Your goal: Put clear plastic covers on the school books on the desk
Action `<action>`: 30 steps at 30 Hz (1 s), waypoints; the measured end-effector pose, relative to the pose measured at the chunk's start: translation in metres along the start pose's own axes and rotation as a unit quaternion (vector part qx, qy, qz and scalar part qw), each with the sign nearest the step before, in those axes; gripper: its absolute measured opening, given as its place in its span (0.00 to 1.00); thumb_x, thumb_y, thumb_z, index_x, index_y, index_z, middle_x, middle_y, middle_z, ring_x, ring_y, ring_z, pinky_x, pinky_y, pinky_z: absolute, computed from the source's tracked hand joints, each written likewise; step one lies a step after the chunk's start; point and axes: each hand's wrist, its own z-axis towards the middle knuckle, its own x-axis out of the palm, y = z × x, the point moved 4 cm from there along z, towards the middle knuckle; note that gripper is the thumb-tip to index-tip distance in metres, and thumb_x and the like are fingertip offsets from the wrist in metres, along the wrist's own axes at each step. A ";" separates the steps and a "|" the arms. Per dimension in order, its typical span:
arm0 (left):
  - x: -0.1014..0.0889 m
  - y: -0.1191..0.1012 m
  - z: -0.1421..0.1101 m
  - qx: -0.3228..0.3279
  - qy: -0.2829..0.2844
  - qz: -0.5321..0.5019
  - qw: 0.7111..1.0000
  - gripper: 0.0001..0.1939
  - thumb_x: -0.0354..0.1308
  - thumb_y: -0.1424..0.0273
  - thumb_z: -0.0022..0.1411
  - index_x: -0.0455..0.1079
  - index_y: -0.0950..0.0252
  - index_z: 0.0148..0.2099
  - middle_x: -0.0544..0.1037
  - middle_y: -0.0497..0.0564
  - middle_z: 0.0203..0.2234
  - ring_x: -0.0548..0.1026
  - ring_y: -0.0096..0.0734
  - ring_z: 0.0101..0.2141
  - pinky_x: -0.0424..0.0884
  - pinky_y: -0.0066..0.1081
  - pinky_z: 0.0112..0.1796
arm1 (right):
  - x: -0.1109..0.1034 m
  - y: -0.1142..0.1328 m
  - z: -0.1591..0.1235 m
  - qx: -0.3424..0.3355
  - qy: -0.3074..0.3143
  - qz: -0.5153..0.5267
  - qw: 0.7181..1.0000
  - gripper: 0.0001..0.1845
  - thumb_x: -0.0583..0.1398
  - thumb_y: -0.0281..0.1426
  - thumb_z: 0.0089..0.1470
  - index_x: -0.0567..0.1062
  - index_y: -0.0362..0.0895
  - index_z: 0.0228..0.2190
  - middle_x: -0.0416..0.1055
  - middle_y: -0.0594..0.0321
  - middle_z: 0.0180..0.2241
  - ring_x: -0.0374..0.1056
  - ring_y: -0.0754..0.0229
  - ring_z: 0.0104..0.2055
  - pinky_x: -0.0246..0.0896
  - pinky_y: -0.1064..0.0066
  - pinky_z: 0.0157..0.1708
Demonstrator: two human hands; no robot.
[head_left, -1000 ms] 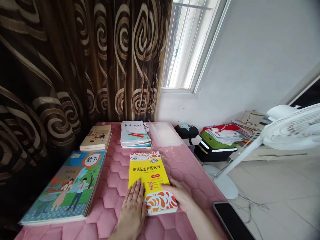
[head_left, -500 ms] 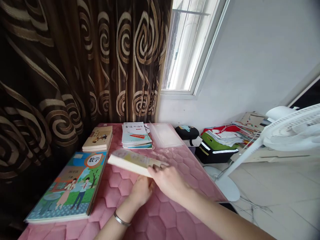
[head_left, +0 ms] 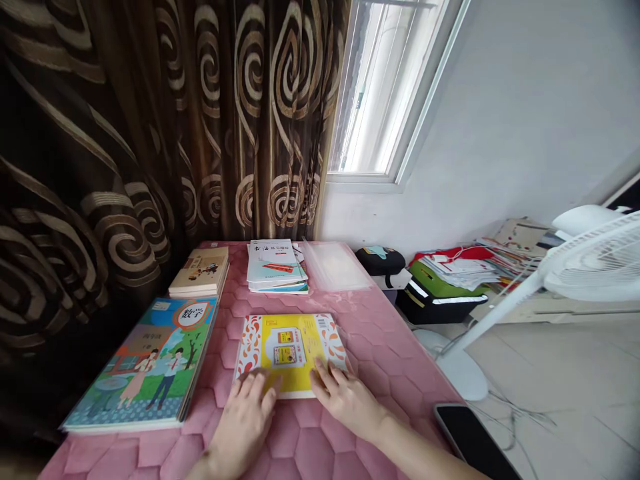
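Note:
A book (head_left: pixel 311 333) with a yellow cover and red-and-white patterned sides lies flat on the pink quilted surface (head_left: pixel 313 437) in front of me. Resting on its near left corner is my left hand (head_left: pixel 246 408), open, with the fingers spread. My right hand (head_left: pixel 347 399) lies open along the near right edge, fingertips touching the cover. To the left is a stack of textbooks (head_left: pixel 145 360), a blue-and-green illustrated cover on top. Smaller tan books (head_left: pixel 199 270) sit behind that stack.
Thin booklets (head_left: pixel 275 263) form a pile at the back, beside clear plastic sleeves (head_left: pixel 337 265). A black phone (head_left: pixel 473 440) lies at the right edge. A white fan (head_left: pixel 595 260) stands on the floor, near a black-and-green box (head_left: pixel 437 293). A patterned curtain (head_left: pixel 250 120) hangs behind.
The book, tilted up in my hands before, now lies flat with its yellow cover facing up. Both hands have moved apart onto its near edge. More of the phone shows.

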 end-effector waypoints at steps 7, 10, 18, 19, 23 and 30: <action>0.016 0.025 -0.008 0.015 0.024 -0.016 0.999 0.25 0.52 0.71 0.65 0.60 0.57 0.63 0.72 0.52 0.57 0.69 0.39 0.57 0.70 0.41 0.54 | 0.003 -0.005 -0.027 -0.007 -0.006 0.029 1.000 0.25 0.54 0.20 0.58 0.69 0.44 0.56 0.68 0.50 0.57 0.69 0.49 0.55 0.70 0.59 0.48; 0.017 0.023 -0.014 0.024 0.010 -0.031 0.999 0.26 0.51 0.73 0.65 0.60 0.57 0.64 0.73 0.52 0.57 0.69 0.37 0.57 0.71 0.40 0.54 | -0.005 -0.009 -0.034 0.004 0.020 0.092 0.996 0.26 0.55 0.21 0.58 0.68 0.45 0.58 0.66 0.55 0.58 0.66 0.51 0.58 0.68 0.60 0.52; 0.002 0.025 -0.006 0.019 0.061 -0.067 0.996 0.23 0.55 0.70 0.63 0.66 0.57 0.61 0.72 0.51 0.57 0.72 0.38 0.55 0.72 0.39 0.53 | -0.019 -0.028 -0.042 0.117 0.101 0.296 0.943 0.19 0.54 0.26 0.61 0.75 0.52 0.51 0.71 0.65 0.54 0.68 0.58 0.56 0.63 0.62 0.58; -0.001 0.026 -0.003 0.018 0.068 -0.083 0.994 0.23 0.56 0.70 0.63 0.66 0.57 0.60 0.72 0.51 0.57 0.72 0.37 0.55 0.72 0.38 0.53 | -0.020 -0.030 -0.042 0.119 0.094 0.298 0.942 0.19 0.54 0.26 0.62 0.76 0.52 0.50 0.72 0.65 0.53 0.69 0.58 0.55 0.64 0.62 0.57; -0.012 0.033 0.006 0.007 0.111 -0.149 0.983 0.21 0.54 0.73 0.62 0.70 0.55 0.57 0.73 0.49 0.56 0.72 0.36 0.55 0.71 0.38 0.54 | -0.028 -0.033 -0.043 0.058 0.011 0.260 0.964 0.19 0.51 0.24 0.62 0.78 0.49 0.47 0.76 0.63 0.48 0.73 0.59 0.50 0.69 0.66 0.52; -0.027 0.054 0.017 -0.064 0.159 -0.222 0.960 0.16 0.54 0.77 0.60 0.78 0.54 0.44 0.82 0.46 0.44 0.79 0.35 0.44 0.74 0.34 0.48 | -0.034 -0.054 -0.046 0.087 -0.069 0.192 0.975 0.19 0.48 0.27 0.64 0.78 0.48 0.38 0.80 0.61 0.35 0.75 0.58 0.37 0.72 0.69 0.35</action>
